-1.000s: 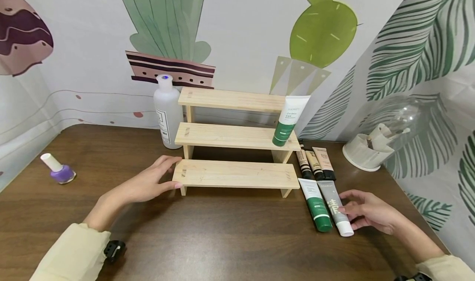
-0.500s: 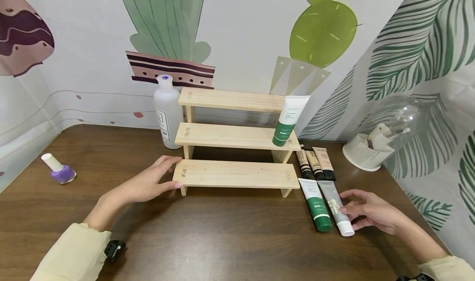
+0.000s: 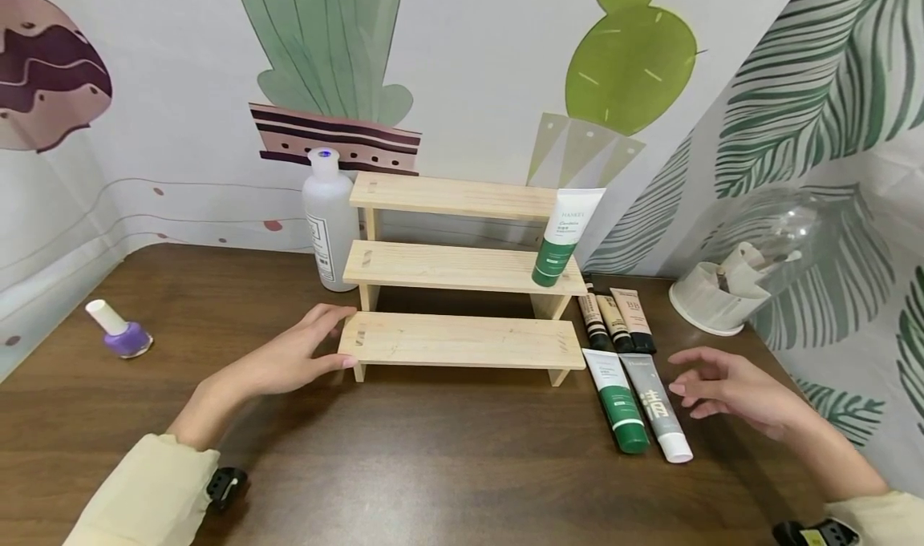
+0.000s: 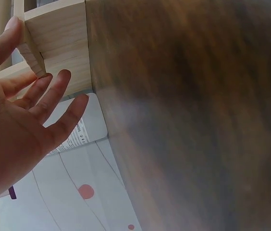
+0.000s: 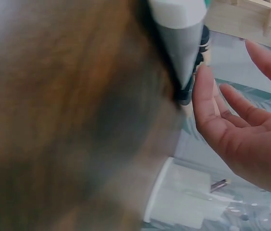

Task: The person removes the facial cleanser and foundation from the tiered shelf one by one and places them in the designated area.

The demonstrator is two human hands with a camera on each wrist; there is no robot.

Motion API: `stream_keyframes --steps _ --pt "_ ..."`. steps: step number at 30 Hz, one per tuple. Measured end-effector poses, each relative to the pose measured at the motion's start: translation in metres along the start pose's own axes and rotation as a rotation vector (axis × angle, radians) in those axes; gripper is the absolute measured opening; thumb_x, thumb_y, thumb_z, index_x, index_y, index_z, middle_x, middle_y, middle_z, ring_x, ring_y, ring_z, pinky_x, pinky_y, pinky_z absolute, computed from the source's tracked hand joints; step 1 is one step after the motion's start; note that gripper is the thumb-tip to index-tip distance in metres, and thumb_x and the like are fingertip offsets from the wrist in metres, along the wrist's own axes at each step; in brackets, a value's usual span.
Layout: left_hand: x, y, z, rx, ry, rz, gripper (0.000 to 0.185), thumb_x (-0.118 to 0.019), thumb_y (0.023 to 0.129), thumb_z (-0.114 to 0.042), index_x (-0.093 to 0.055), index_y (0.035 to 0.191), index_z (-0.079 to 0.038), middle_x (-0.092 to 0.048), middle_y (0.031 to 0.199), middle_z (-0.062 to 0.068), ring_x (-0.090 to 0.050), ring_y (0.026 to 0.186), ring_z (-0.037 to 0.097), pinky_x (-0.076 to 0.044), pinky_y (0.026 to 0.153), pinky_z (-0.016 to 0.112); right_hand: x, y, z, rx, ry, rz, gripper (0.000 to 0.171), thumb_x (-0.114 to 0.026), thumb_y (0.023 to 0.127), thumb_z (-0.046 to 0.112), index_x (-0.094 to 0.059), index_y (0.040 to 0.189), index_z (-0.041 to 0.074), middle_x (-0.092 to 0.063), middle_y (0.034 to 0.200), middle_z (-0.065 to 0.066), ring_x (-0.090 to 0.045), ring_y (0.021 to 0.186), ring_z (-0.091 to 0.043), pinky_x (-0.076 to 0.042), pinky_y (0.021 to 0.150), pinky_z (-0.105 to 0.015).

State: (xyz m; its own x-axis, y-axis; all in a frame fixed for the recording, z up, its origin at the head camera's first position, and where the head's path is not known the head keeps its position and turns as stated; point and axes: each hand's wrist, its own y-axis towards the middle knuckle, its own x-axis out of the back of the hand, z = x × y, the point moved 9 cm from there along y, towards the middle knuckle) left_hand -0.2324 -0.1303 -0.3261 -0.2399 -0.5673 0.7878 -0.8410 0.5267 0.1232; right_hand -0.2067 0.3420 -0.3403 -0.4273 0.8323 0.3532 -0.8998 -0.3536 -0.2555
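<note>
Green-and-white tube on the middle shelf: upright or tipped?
Upright, slightly tilted: the green-and-white tube stands cap-down on the wooden shelf rack, crimped end up.

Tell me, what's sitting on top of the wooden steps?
Only one thing: a green and white tube stands on its cap at the right end of the middle step of the wooden steps. The top and bottom steps are bare. The left hand touches the bottom step's left end.

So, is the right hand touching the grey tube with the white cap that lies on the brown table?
Apart. The head view shows the right hand lifted beside the grey tube, brown table between fingertips and tube.
</note>
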Motion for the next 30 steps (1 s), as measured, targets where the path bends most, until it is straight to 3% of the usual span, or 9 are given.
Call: stream_keyframes --steps 7,11,14,25,30 --pt "0.000 -0.001 0.001 0.008 0.004 -0.002 0.061 -0.063 0.087 -0.027 -0.036 0.132 0.004 -0.039 0.125 0.018 -0.051 0.106 0.032 -0.042 0.087 0.047 0.000 0.010 0.023 0.031 -0.076 -0.029 0.026 -0.058 0.088 0.003 -0.050 0.112 0.008 -0.059 0.092 -0.008 -0.062 0.078 -0.023 -0.053 0.066 -0.036" --pt "0.000 -0.001 0.001 0.007 0.004 -0.003 0.061 -0.063 0.087 -0.027 -0.036 0.132 0.005 -0.038 0.125 0.018 -0.051 0.106 0.032 -0.042 0.087 0.047 -0.006 0.017 0.041 0.046 -0.127 -0.016 0.039 -0.057 0.088 0.003 -0.041 0.120 -0.010 -0.058 0.094 -0.011 -0.061 0.079 -0.019 -0.053 0.066 -0.037" --pt "0.000 -0.001 0.001 0.005 0.003 -0.003 0.061 -0.063 0.087 -0.026 -0.036 0.132 0.005 -0.039 0.125 0.018 -0.051 0.106 0.032 -0.042 0.087 0.047 -0.012 0.024 0.054 0.062 -0.163 -0.013 0.047 -0.058 0.088 0.004 -0.034 0.123 -0.016 -0.057 0.095 -0.016 -0.060 0.080 -0.018 -0.053 0.066 -0.037" --pt "0.000 0.000 -0.001 -0.002 0.004 -0.010 0.061 -0.064 0.086 -0.025 -0.036 0.131 0.006 -0.038 0.125 0.018 -0.051 0.106 0.032 -0.042 0.087 0.047 -0.030 0.052 0.095 0.162 -0.222 -0.123 0.041 -0.062 0.086 0.005 -0.044 0.120 -0.008 -0.056 0.101 -0.024 -0.062 0.082 -0.016 -0.053 0.070 -0.035" --pt "0.000 0.000 -0.001 -0.001 0.008 -0.008 0.061 -0.064 0.086 -0.025 -0.036 0.131 0.006 -0.038 0.125 0.018 -0.051 0.105 0.032 -0.042 0.087 0.047 -0.038 0.061 0.112 0.216 -0.210 -0.171 0.038 -0.063 0.085 0.006 -0.047 0.118 -0.007 -0.058 0.101 -0.022 -0.062 0.080 -0.014 -0.053 0.070 -0.032"
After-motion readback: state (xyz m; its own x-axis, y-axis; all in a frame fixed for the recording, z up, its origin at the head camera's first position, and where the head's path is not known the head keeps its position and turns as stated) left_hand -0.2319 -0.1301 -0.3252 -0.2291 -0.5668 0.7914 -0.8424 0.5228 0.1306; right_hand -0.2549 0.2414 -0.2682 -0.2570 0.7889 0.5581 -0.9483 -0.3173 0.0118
